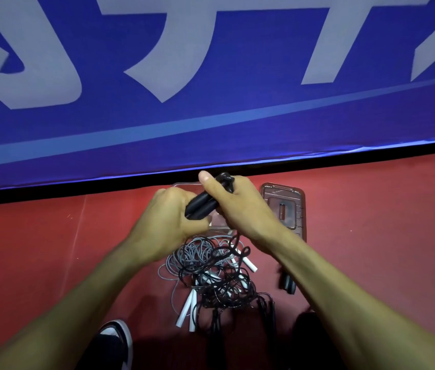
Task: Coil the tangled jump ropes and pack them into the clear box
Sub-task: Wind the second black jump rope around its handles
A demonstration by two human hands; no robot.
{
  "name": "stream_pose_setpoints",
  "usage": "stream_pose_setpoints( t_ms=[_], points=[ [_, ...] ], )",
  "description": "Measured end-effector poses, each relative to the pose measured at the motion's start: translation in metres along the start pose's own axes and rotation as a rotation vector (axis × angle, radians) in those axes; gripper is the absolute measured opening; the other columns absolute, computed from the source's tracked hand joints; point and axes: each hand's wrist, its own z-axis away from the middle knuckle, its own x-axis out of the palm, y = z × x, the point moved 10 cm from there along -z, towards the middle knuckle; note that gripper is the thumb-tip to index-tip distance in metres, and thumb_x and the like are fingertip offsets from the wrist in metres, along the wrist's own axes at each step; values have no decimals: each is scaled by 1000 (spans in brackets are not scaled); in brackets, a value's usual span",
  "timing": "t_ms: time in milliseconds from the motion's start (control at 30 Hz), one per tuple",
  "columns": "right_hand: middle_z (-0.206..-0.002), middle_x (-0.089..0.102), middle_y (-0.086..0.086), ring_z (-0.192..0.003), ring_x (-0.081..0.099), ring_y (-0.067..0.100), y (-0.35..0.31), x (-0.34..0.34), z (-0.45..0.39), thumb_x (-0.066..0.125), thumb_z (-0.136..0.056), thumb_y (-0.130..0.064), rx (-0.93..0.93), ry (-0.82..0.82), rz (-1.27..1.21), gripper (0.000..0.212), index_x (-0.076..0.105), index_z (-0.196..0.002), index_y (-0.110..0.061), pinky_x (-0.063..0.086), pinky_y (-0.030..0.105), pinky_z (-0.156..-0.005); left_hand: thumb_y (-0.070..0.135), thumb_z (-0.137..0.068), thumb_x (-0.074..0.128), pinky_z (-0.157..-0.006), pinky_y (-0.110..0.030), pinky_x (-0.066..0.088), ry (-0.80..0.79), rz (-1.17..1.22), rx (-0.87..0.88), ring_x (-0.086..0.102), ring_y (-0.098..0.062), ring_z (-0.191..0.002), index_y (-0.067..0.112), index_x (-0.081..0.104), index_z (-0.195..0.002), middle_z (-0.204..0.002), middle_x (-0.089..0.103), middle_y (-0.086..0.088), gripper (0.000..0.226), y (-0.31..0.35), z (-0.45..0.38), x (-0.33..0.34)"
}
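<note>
Black-and-white shoe (116,340) at lower frame; tangled black, grey and white-handled jump ropes (211,279) uncoiled mid-frame; black handles (201,202) gripped by left hand (168,222) and right hand (240,206); clear plastic box (184,186) behind, apparently unpacked

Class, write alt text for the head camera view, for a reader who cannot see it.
Both hands, left hand and right hand, grip a pair of black jump rope handles above a tangled pile of black and grey ropes on a red floor. A clear lid lies to the right, below a blue banner.
</note>
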Motion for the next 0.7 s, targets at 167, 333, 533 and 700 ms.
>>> stream_pose_setpoints(
  t_ms=[167,333,533,700],
  points=[
    [-45,36,-11,-40,33,5,20,3,3,56,-92,-65,178,24,13,60,45,-51,-22,28,28,-53,29,-77,71,-54,-35,34,197,-466,25,41,-29,-55,21,44,-62,-49,37,-1,33,8,5,-10],
    [-49,45,-2,-45,35,6,3,1,2,56,-98,-46,71,-51,33,54,61,-68,-2,31,22,-48,24,-82,76,-52,-36,50,-58,26,-19,56,-25,-46,20,62,-58,-50,59,-11,29,5,3,4],
    [-59,61,5,-53,47,19,6,7,0,48,-92,-71,40,-83,121,75,70,-85,1,42,40,-58,19,-91,70,-48,-28,33,-236,171,-82,47,-16,-42,18,46,-52,-45,48,0,46,-2,4,21],
    [-47,38,-9,-44,35,12,38,3,2,56,-81,-80,272,71,-109,67,49,-50,-21,31,33,-54,41,-97,53,-60,-38,38,224,-617,13,60,-38,-77,19,53,-86,-76,61,-5,25,15,5,-8]
  ],
)
